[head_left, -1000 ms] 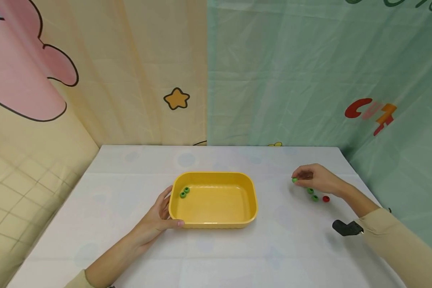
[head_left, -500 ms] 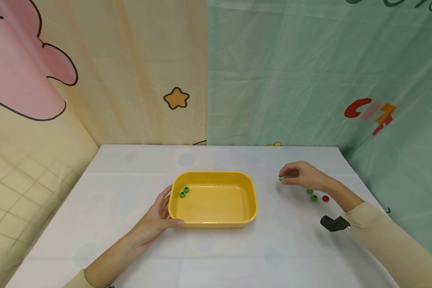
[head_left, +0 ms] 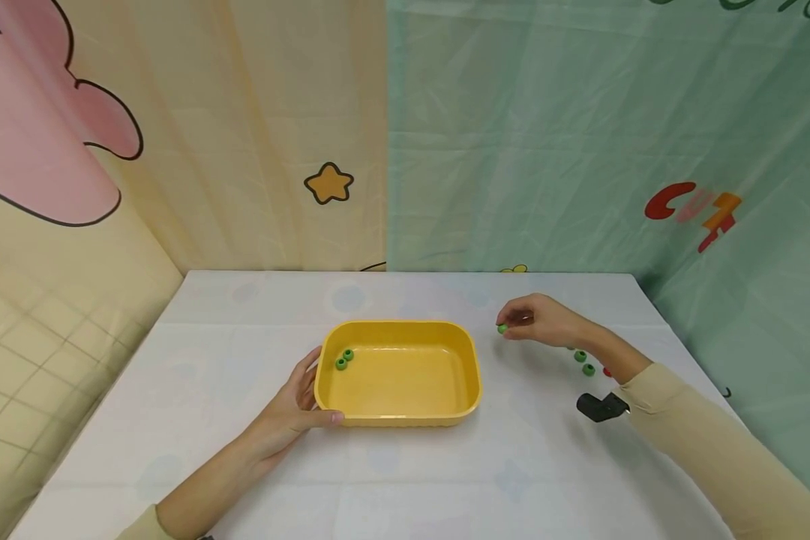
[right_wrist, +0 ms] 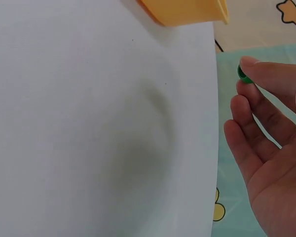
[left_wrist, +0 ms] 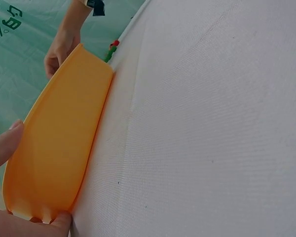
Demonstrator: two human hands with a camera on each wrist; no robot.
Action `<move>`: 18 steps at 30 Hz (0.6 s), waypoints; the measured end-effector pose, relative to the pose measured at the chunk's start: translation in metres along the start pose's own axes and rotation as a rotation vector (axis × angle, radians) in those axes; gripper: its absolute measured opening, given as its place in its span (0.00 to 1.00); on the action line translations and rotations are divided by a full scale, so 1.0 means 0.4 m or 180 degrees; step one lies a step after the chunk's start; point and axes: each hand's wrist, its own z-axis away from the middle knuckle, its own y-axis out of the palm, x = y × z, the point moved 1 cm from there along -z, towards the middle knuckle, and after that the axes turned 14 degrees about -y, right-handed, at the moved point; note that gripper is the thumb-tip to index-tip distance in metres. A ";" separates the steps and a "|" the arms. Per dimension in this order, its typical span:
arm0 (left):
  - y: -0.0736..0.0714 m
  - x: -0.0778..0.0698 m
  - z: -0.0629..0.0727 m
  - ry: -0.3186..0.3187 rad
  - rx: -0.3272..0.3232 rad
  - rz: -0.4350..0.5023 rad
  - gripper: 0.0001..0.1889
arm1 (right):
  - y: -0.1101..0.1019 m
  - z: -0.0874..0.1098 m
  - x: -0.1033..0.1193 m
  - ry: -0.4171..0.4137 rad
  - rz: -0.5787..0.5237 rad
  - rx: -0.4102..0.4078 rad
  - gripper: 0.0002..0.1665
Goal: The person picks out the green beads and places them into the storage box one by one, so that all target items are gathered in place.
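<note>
A yellow rectangular tray (head_left: pixel 405 386) sits mid-table in the head view. My left hand (head_left: pixel 292 409) grips its left end, the thumb over the near rim and the fingers along the outer wall. Two green beads (head_left: pixel 341 364) lie inside, near that end. Right of the tray, my right hand (head_left: pixel 543 319) pinches another green bead (right_wrist: pixel 243 76) between thumb and index finger, raised above the table. Its other fingers are loosely bent in the right wrist view.
More green beads (head_left: pixel 588 370) and a red bead (head_left: pixel 607 372) rest on the table under the right forearm, which partly hides them. White cloth (head_left: pixel 391 480) covers the table. Printed curtains (head_left: pixel 513 150) stand behind it and at both sides. A black device (head_left: pixel 601 407) hangs at the right sleeve.
My right hand has moved left toward the tray, carrying the pinched green bead. The left hand and the tray stay in place.
</note>
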 end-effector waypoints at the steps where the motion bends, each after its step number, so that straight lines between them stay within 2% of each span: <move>1: 0.000 0.000 0.000 -0.0002 -0.0003 0.0000 0.61 | 0.002 -0.007 0.004 -0.0011 0.0004 0.0006 0.10; 18: -0.002 -0.002 0.000 0.0016 0.0021 -0.0034 0.61 | 0.023 -0.125 0.067 -0.0288 -0.0269 0.0177 0.11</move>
